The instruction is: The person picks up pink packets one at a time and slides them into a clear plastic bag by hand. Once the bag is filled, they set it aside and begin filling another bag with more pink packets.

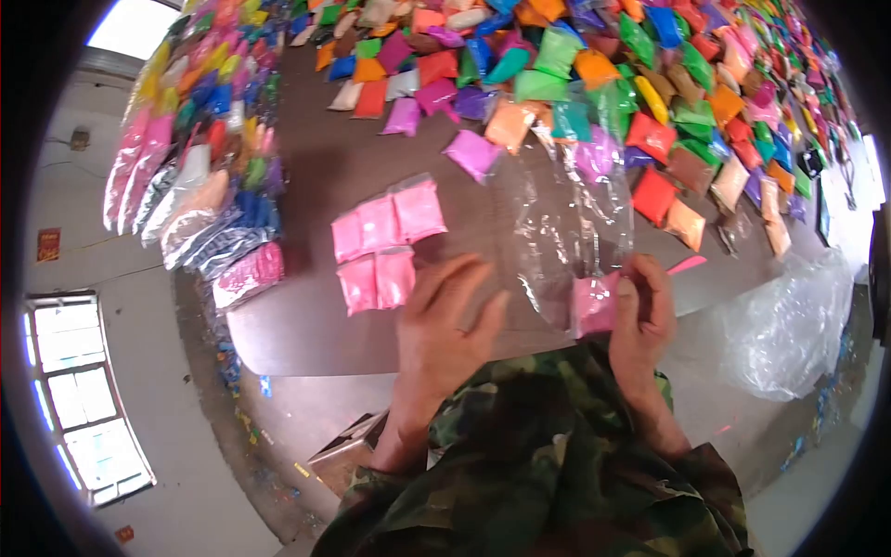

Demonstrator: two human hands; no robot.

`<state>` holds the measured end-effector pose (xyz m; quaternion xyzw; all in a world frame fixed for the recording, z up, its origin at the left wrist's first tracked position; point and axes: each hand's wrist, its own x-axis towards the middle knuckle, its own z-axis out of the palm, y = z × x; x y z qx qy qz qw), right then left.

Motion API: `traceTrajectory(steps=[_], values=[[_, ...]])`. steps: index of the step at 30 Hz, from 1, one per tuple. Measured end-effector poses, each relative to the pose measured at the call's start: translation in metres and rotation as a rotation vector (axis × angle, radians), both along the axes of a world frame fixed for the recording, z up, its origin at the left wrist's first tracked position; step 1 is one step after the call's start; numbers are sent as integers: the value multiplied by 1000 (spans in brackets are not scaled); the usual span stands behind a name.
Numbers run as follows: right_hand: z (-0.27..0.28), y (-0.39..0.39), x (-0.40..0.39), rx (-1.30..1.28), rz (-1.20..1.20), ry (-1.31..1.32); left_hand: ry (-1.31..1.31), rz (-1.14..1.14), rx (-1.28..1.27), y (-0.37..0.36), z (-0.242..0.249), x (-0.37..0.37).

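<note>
My left hand (447, 325) is slightly blurred, its fingers apart and holding nothing, close to the right side of a small group of pink packets (379, 223). These lie flat in two rows on the dark table. My right hand (642, 311) is closed, thumb and fingers pinching the right edge of another pink packet (592, 306) at the table's front edge. A long clear plastic bag (548, 237) stretches away from that packet across the table, overlapping it in this view. A thin pink piece (687, 265) shows just right of my right hand.
Loose packets in many colours (557, 51) are heaped across the far side and right of the table (306, 343). Long filled clear bags (200, 176) are stacked at the left edge. A crumpled clear plastic bag (789, 325) hangs at the right front, and a box (348, 455) stands below.
</note>
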<state>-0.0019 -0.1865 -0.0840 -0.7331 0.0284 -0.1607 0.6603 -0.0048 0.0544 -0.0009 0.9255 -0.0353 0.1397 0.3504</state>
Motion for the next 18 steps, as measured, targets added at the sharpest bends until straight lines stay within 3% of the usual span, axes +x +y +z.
traceTrajectory(steps=[4, 7, 14, 17, 18], values=[[3, -1, 1, -8, 31, -45, 59, 320, 308, 55, -5, -11], [0, -2, 0, 1, 33, -32, 5, 284, 442, 67, -10, -12], [1, -2, 0, -4, 39, -36, -10, 264, 438, 64, -8, -16], [1, -1, 2, 22, 49, -49, -8, 293, 338, 63, -1, -19], [2, -1, 1, 1, 39, -41, 39, 299, 179, 56, 5, -20]])
